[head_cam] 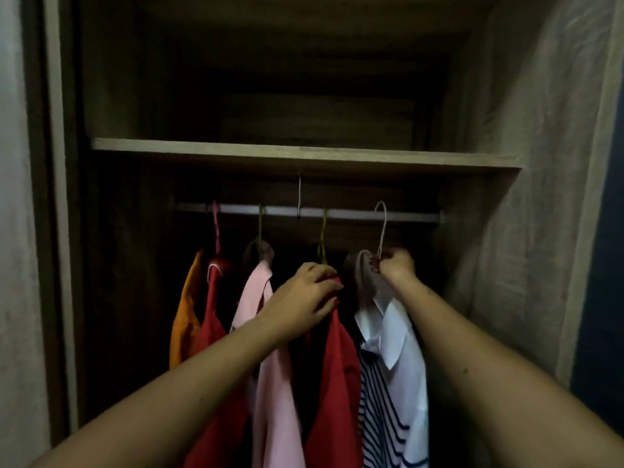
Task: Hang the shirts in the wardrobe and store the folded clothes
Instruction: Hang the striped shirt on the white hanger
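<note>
Inside the open wardrobe a white rail [354, 214] carries several hangers with clothes: an orange garment [184, 319], a red one [214, 315], a pink shirt [270, 383] and a red shirt [337, 383]. My left hand [304, 295] is closed on the shoulder of that red shirt, just under its yellow hanger hook [323, 236]. My right hand [395, 265] grips the neck of a white hanger [381, 228] that holds a white shirt [401, 349] over a navy-striped piece [378, 400]. The white hook stands at the rail's height; whether it rests on the rail is unclear.
A wooden shelf [304, 157] runs across above the rail, with a dark compartment over it. A thin metal support [299, 197] hangs from the shelf to the rail. The wardrobe's side panel [526, 163] stands at the right, with free rail beside the white hanger.
</note>
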A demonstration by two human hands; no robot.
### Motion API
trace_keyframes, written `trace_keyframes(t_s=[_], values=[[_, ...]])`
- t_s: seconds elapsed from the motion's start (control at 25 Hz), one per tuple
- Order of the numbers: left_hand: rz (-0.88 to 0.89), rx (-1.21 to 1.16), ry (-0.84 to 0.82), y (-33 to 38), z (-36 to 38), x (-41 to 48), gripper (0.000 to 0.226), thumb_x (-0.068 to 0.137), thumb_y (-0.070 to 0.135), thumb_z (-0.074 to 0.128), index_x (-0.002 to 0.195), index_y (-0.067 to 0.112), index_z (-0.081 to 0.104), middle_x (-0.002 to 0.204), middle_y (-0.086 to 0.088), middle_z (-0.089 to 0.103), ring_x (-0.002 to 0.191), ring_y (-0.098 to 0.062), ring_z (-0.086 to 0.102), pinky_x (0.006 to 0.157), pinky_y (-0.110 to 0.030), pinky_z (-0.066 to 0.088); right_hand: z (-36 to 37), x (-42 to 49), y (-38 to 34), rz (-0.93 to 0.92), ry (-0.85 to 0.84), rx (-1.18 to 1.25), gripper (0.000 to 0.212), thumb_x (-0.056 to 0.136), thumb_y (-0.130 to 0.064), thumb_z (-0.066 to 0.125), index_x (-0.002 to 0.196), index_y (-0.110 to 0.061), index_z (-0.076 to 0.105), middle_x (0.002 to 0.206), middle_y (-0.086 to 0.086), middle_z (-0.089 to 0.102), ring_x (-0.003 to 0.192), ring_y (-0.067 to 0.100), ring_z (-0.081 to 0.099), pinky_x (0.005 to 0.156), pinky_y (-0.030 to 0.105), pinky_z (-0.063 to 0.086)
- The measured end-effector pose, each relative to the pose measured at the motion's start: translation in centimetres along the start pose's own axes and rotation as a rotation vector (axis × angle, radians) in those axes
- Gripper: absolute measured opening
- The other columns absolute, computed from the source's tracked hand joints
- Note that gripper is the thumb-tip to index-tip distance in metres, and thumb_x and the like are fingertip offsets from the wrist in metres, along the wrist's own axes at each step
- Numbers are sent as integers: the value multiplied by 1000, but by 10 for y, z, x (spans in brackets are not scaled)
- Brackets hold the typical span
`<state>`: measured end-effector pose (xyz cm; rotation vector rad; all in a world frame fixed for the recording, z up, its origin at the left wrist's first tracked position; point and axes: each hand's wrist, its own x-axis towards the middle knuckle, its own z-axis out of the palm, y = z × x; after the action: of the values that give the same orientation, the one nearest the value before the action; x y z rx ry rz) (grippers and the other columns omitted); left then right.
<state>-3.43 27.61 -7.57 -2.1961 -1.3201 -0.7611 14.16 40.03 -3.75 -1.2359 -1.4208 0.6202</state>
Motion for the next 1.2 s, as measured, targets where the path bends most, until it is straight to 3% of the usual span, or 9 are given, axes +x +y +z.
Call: trace_keyframes(t_s=[0.08,0.2,0.36,0.56,0.72,0.84,1.0,1.2], values=[[-34,-14,-4,4,6,1,39,93,31,48,128,17,57,138,-8,49,129,-23,44,109,-31,36,8,3,4,-27,0,12,25,89,-8,58,111,0,65,114,20,66,109,33,60,86,30,45],[-58,-40,-33,7,13,0,42,96,29,46,136,18,49,147,-8,40,134,-20,41,111,-27,32,16,14,4,-93,-14,5,20,91,-12,56,107,-6,66,107,20,66,108,35,61,77,24,39],[-68,-40,-70,5,14,-2,44,96,25,47,138,13,46,151,-11,36,136,-23,39,112,-24,28,24,13,17,-209,-39,-161,23,90,-10,55,107,1,67,108,24,67,105,37,62,76,28,40],[-97,-44,-79,8,15,-12,47,96,21,46,142,13,41,156,-10,27,140,-23,35,111,-23,29,18,-22,40,-468,55,-376,19,89,-5,53,101,-2,67,94,19,68,86,33,66,65,31,48],[-109,-80,-66,11,14,-24,49,95,17,47,143,13,40,158,-10,22,141,-24,32,114,-28,29,13,-49,54,-578,98,-504,12,83,-4,59,92,-5,67,93,18,68,84,36,65,65,32,45],[-114,-114,-78,13,4,-45,50,94,16,50,142,13,41,156,-11,26,142,-21,30,116,-30,28,9,-60,42,-561,93,-350,22,81,6,51,96,2,68,97,24,68,90,38,65,69,28,39],[-214,-143,-3,-1,-32,-111,49,93,15,50,142,12,42,152,-11,34,142,-16,30,117,-28,25,43,-134,-2,-737,115,-13,41,76,8,46,109,-2,69,113,5,67,110,16,60,101,21,40],[-424,-69,80,-33,-108,-260,45,93,16,49,136,4,47,145,-17,45,134,-25,44,112,-25,29,148,-279,-50,-800,-180,303,38,79,9,48,106,-3,70,111,6,69,106,13,64,100,27,47]])
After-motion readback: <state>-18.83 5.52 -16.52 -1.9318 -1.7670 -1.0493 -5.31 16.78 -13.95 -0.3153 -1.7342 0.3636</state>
